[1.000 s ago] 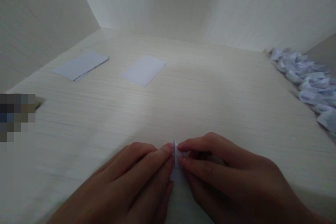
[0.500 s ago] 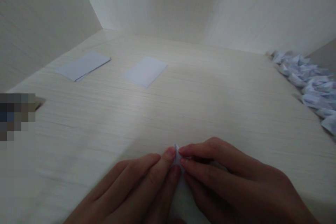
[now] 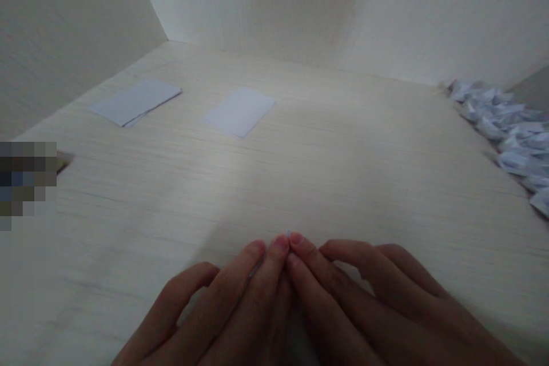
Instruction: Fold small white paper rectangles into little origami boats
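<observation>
A small folded piece of white paper (image 3: 289,233) shows only as a tiny tip between my fingertips; the rest is hidden under my hands. My left hand (image 3: 231,309) comes from the lower left, its fingers closed on the paper's left side. From the lower right, my right hand (image 3: 364,303) pinches the other side, and the fingertips of both hands meet at the tip. Both hands are low over the table at the near edge of the view.
A stack of white paper sheets (image 3: 137,102) lies at the back left, with a smaller stack of paper (image 3: 240,113) beside it. Several folded white paper pieces (image 3: 514,131) are heaped along the right. Walls (image 3: 300,6) rise behind the table (image 3: 321,171). Something pixelated sits at the left edge.
My right hand's fingertips have moved left and up against my left thumb and fingers. Less of the folded paper shows now, just its tip.
</observation>
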`<state>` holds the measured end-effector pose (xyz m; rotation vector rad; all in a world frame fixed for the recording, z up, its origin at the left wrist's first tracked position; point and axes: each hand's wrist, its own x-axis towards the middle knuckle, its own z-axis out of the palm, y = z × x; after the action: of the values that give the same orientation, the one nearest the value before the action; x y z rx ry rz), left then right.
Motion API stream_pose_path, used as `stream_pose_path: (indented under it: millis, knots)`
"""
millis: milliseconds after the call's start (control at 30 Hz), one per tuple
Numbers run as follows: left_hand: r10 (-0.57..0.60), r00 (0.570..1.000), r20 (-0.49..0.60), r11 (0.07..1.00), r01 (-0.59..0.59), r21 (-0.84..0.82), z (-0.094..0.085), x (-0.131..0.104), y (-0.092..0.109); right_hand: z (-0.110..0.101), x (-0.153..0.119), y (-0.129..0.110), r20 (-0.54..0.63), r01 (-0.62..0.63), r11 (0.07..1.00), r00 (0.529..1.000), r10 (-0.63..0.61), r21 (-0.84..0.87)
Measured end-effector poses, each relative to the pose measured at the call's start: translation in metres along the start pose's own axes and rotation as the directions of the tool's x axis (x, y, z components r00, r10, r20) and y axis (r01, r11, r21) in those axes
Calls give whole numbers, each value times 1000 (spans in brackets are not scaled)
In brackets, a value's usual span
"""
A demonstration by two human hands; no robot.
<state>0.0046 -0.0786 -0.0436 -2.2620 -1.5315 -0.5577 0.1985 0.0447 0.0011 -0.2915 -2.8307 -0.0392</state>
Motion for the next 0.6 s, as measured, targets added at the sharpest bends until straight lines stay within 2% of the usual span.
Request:
stream_pose_path:
  millis: [67, 133, 267, 300, 433, 600]
  knots:
    - [-47, 999, -9, 999, 46, -25, 2, 1, 4, 0, -2, 0, 2, 24, 997, 1000, -24, -75]
    - [-41, 999, 15, 998, 41, -44, 1, 5, 5, 2, -4, 1, 13, 30, 994, 999, -29, -108]
    - [-81, 997, -4, 995, 81, -53, -6, 18, 3, 7, -7, 5, 14, 78, 985, 997, -76, -156]
    - [-79, 996, 37, 995, 81, -61, -8, 22, 4, 7, -7, 7, -14, 88, 982, 996, -91, -166]
    - [-142, 987, 78, 984, 150, -99, -16, 34, 6, 4, -4, 8, 55, 158, 969, 987, -150, -190]
    - [-110, 975, 192, 969, 148, -196, -29, 40, 8, -3, -5, -3, 8, 110, 965, 994, -111, -236]
